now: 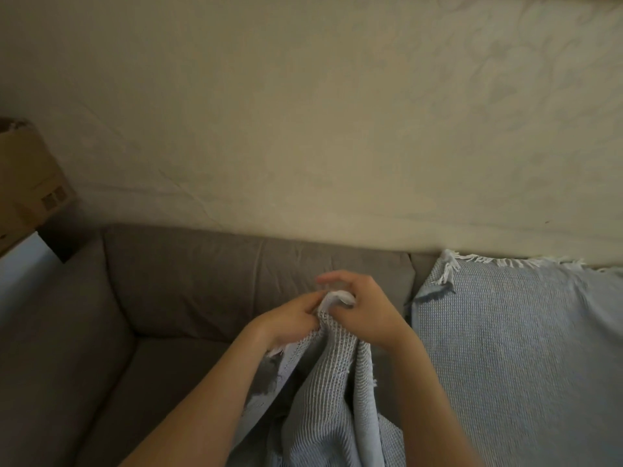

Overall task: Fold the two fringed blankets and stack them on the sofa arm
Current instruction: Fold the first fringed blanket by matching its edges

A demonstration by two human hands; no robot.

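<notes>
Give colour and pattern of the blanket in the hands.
Held blanket: pale blue-grey, waffle-knit texture; head view shows it.

The left hand and right hand pinch a bunched blue blanket.

A cream wall with a faint raised pattern fills the upper view in dim, warm light. Below it stands a grey-brown sofa. Beyond the sofa arm, at the left edge, sits a cardboard box.

Left hand and right hand meet — fingers curled, pinching the blanket.
</notes>
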